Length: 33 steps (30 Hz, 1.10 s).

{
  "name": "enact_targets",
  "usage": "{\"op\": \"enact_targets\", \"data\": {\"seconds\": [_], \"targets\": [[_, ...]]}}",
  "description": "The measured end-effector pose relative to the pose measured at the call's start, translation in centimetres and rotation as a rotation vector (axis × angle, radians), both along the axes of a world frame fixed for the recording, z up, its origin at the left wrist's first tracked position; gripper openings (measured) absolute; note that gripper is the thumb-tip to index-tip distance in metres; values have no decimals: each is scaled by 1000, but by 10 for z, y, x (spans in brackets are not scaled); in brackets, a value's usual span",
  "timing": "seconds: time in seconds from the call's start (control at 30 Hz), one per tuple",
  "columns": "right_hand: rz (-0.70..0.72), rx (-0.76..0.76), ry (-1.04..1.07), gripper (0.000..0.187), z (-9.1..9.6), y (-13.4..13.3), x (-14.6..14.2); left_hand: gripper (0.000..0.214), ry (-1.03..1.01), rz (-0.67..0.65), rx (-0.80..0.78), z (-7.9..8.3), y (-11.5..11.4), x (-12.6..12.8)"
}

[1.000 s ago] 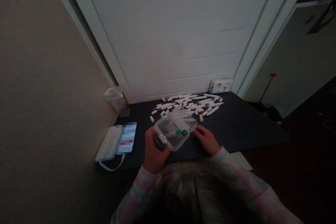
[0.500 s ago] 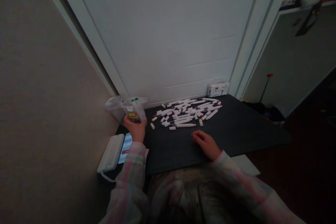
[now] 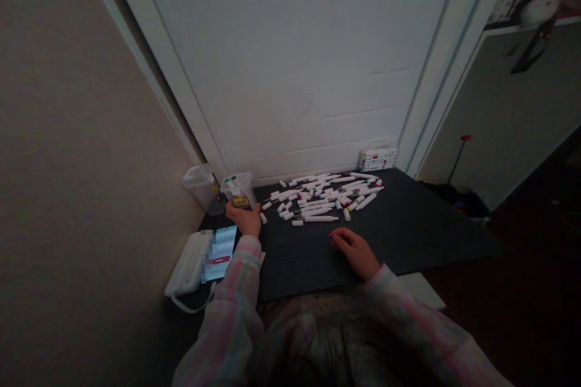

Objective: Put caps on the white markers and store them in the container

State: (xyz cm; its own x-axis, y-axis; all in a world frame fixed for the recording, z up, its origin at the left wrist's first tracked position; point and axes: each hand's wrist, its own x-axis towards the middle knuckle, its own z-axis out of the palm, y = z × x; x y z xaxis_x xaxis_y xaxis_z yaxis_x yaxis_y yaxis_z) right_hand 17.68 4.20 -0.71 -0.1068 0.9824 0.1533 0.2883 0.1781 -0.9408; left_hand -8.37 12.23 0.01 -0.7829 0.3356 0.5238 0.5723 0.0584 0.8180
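Observation:
My left hand [image 3: 245, 221] is wrapped round the lower front of a clear plastic case [image 3: 247, 186] with a yellow and black label. Green marker ends [image 3: 230, 180] show at the top of this case. A second clear container [image 3: 198, 184] stands just left of it, against the wall. On the dark table, my right hand [image 3: 356, 249] rests with fingers curled together and nothing visible in them. Beyond it lies a loose spread of white markers [image 3: 320, 218] and short white caps [image 3: 297, 223], with several colours at their ends.
A packed marker set [image 3: 378, 158] stands at the table's back right. A lit phone or tablet [image 3: 221, 254] and a white device with a cable [image 3: 186, 263] lie at the left. The black tabletop [image 3: 290, 266] meets a white door [image 3: 318, 42] behind.
My left hand has shifted slightly right and down with the clear case, which now stands apart from the second container. The right hand has stayed in place.

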Motion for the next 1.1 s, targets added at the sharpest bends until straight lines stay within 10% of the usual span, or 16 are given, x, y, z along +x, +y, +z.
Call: {"op": "enact_targets", "data": {"seconds": [0.23, 0.47, 1.1], "targets": [[-8, 5, 8, 22, 0, -1, 0, 34, 41, -18, 2, -1, -8, 6], [-4, 17, -7, 22, -2, 1, 0, 95, 54, -105, -35, -2, -9, 8], [5, 290, -498, 20, 13, 30, -14, 67, 290, -205, 26, 5, -29, 31]]}}
